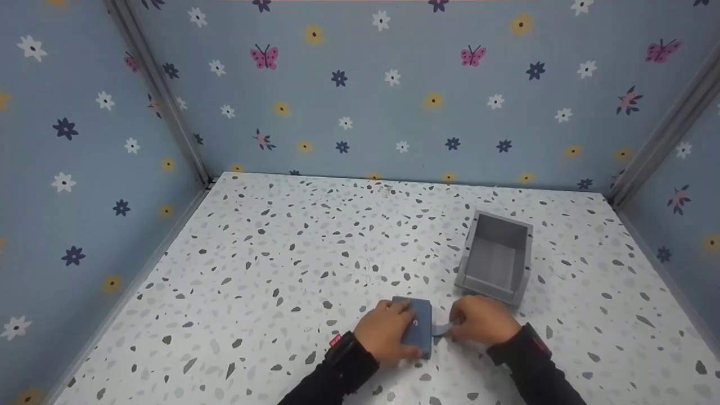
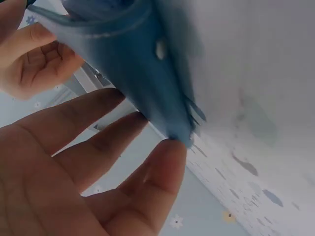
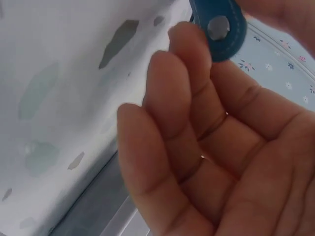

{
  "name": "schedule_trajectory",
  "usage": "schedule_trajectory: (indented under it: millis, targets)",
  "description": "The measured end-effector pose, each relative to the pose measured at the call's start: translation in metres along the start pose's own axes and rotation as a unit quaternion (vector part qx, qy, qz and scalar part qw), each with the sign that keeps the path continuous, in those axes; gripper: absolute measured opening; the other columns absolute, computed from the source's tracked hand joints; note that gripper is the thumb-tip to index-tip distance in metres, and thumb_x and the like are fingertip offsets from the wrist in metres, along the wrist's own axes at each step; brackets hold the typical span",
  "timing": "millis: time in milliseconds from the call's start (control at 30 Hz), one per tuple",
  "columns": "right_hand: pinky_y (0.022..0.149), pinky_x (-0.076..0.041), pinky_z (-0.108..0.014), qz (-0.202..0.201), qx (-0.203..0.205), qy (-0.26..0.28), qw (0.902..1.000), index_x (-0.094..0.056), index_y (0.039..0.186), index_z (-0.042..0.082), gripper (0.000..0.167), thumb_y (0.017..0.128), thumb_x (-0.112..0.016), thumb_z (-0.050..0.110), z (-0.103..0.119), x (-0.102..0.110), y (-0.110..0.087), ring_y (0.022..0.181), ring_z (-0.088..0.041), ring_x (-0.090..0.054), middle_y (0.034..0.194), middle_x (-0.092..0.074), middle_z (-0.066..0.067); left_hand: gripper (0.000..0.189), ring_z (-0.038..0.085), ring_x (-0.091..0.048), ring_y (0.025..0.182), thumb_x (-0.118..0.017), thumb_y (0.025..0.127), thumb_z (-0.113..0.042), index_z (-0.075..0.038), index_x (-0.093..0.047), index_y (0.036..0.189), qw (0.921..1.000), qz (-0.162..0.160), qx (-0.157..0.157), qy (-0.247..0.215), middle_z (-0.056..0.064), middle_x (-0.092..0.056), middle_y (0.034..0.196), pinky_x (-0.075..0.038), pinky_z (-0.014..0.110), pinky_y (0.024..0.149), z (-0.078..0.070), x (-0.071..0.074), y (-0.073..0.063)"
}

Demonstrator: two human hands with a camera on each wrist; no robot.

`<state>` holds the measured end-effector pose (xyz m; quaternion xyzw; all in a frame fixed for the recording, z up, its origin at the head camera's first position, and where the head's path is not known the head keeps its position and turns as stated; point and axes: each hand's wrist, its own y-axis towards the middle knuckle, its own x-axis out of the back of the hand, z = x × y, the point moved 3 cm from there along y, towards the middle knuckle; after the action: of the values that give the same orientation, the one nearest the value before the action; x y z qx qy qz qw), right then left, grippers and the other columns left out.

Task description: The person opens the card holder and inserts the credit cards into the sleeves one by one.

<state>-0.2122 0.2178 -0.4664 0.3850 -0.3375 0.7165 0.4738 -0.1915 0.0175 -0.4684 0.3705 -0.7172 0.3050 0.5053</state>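
A blue wallet (image 1: 423,326) with pale stitching (image 2: 98,35) along its edge lies on the speckled table. My left hand (image 1: 383,333) holds it from the left, thumb at the near end and fingers over the far part. In the left wrist view its fingertips sit at the wallet's edge, near a small metal stud (image 2: 161,49). Out from the wallet's right side runs a short strap (image 1: 441,330). My right hand (image 1: 485,320) pinches the strap's free end. Up close, in the right wrist view, that rounded end carries a silver snap button (image 3: 219,28).
A grey plastic bin (image 1: 466,264), with nothing visible inside, stands just beyond my right hand. Blue panels (image 1: 360,112) with flowers and butterflies enclose the table at the back and sides. Metal posts (image 1: 163,95) mark the corners.
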Motion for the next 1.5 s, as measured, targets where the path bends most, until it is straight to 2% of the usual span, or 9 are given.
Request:
schedule_trajectory:
  millis: [133,300,533,800,967,1267,1500]
  targets:
    - [0.055,-0.045,-0.029,0.003,-0.001,0.017,0.9998,-0.065,0.074,0.016,0.016,0.068,-0.079,0.018,0.001,0.000,0.000,0.061,-0.013,-0.053,0.067,-0.061,0.006,0.073,0.028,-0.046,0.136,-0.077,0.078,-0.040,-0.009,-0.053,0.139,0.9992,0.016,0.000,-0.036,0.010,-0.045,0.151,-0.043,0.044,0.111,0.009,0.001,-0.004]
    - [0.054,-0.044,-0.025,-0.003,0.023,0.029,0.9993,-0.065,0.078,0.018,0.012,0.073,-0.075,0.019,0.005,0.001,0.001,0.061,-0.010,-0.053,0.068,-0.060,0.008,0.072,0.028,-0.045,0.138,-0.078,0.077,-0.034,-0.008,-0.053,0.139,0.9978,0.021,0.005,-0.063,0.011,-0.043,0.153,-0.041,0.043,0.113,0.012,0.001,-0.006]
    - [0.056,-0.043,-0.020,-0.042,0.085,0.007,0.9955,-0.069,0.083,0.017,0.012,0.076,-0.078,0.022,0.015,-0.001,0.004,0.062,-0.003,-0.050,0.070,-0.058,0.012,0.072,0.028,-0.046,0.137,-0.079,0.076,-0.032,-0.006,-0.054,0.138,0.9984,0.008,0.006,-0.055,0.012,-0.045,0.151,-0.040,0.042,0.113,0.011,0.000,-0.006]
    - [0.065,-0.048,-0.023,-0.046,0.094,0.015,0.9944,-0.071,0.089,0.017,0.017,0.077,-0.079,0.025,0.023,-0.009,0.008,0.070,-0.003,-0.057,0.079,-0.066,0.011,0.073,0.029,-0.050,0.133,-0.080,0.075,-0.032,-0.005,-0.054,0.137,0.9989,-0.010,-0.004,-0.046,0.014,-0.047,0.149,-0.043,0.041,0.111,0.010,-0.001,-0.006]
    - [0.061,-0.048,-0.021,-0.047,0.116,0.033,0.9916,-0.072,0.088,0.015,0.018,0.076,-0.081,0.025,0.027,-0.016,0.013,0.068,-0.003,-0.057,0.077,-0.067,0.008,0.072,0.028,-0.051,0.131,-0.080,0.073,-0.030,-0.005,-0.056,0.136,0.9991,-0.014,-0.008,-0.040,0.014,-0.049,0.147,-0.045,0.039,0.110,0.009,-0.001,-0.006]
    - [0.058,-0.046,-0.019,-0.039,0.113,0.036,0.9922,-0.071,0.084,0.015,0.017,0.075,-0.082,0.025,0.031,-0.024,0.016,0.064,-0.001,-0.053,0.073,-0.064,0.009,0.072,0.029,-0.051,0.132,-0.080,0.073,-0.029,-0.005,-0.056,0.136,0.9989,-0.013,-0.007,-0.046,0.015,-0.049,0.147,-0.043,0.041,0.111,0.008,-0.002,-0.005]
    - [0.059,-0.048,-0.020,-0.048,0.116,0.038,0.9914,-0.071,0.081,0.015,0.009,0.084,-0.074,0.023,0.031,-0.025,0.018,0.064,-0.002,-0.055,0.073,-0.067,0.007,0.072,0.029,-0.051,0.132,-0.080,0.072,-0.029,-0.004,-0.056,0.136,0.9989,-0.012,-0.009,-0.043,0.015,-0.050,0.147,-0.043,0.041,0.111,0.009,-0.002,-0.005]
